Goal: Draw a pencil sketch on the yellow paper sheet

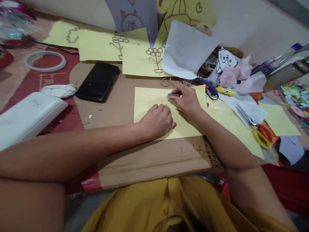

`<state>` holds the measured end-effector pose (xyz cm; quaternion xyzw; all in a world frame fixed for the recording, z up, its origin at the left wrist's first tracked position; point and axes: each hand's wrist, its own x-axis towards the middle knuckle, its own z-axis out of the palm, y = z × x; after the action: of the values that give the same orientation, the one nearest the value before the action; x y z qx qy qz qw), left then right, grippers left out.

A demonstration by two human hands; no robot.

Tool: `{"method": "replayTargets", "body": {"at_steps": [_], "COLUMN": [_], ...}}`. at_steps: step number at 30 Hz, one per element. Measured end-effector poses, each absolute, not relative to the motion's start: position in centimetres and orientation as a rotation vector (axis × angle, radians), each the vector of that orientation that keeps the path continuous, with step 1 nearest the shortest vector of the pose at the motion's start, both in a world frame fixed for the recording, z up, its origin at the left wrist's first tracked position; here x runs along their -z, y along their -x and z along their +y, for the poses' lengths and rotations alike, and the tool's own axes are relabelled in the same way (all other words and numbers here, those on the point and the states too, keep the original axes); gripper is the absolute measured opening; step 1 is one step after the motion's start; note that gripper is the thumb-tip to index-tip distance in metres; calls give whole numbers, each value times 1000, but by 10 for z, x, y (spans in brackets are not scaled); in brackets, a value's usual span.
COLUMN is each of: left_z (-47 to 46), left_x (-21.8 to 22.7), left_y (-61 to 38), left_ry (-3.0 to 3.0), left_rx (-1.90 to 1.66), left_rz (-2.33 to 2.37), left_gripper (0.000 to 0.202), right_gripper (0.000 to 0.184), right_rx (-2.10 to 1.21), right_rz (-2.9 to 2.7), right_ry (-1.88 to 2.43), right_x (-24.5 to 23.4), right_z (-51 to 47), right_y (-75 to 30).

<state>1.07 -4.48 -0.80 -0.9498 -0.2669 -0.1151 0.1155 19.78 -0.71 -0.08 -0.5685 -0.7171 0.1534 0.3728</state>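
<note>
A sheet of yellow paper [147,96] lies flat on the cardboard in front of me. My left hand [158,119] rests on its lower middle, fingers curled in and pressed together, with nothing seen in them. Between thumb and fingertips my right hand [187,100] pinches a small blue eraser [172,94], its pale end close to the paper. A thin reddish pencil [181,112] with a dark tip shows beneath the right palm, partly hidden. Any marks under the hands cannot be made out.
Yellow sheets with drawn flowers [154,61] and a white sheet [188,48] stand behind. To the left are a black phone [98,82], a tape roll [45,61] and a white power bank [31,112]. Scissors [262,137], a glue gun [209,87] and paper scraps lie right.
</note>
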Motion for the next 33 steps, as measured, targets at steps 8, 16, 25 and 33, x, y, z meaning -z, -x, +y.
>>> {"method": "replayTargets", "body": {"at_steps": [8,16,25,33], "left_z": [-45,-44,-44,-46], "left_x": [10,9,8,6], "left_y": [-11,-11,-10,-11], "left_ry": [2767,2768,2781,2825], "left_rx": [345,342,334,319], "left_rz": [-762,-770,-758,-815], "left_gripper": [46,45,45,42], "right_gripper": [14,15,16,12], "right_rx": [-392,-329,-281,-146], "right_rz": [-1931,-1875,-2041,-1719], "right_ry": [1439,1411,1442,1527], "right_x": [4,1,7,-17], "right_z": [-11,-8,-8,-8], "right_y": [-195,-197,-194,-218]}}
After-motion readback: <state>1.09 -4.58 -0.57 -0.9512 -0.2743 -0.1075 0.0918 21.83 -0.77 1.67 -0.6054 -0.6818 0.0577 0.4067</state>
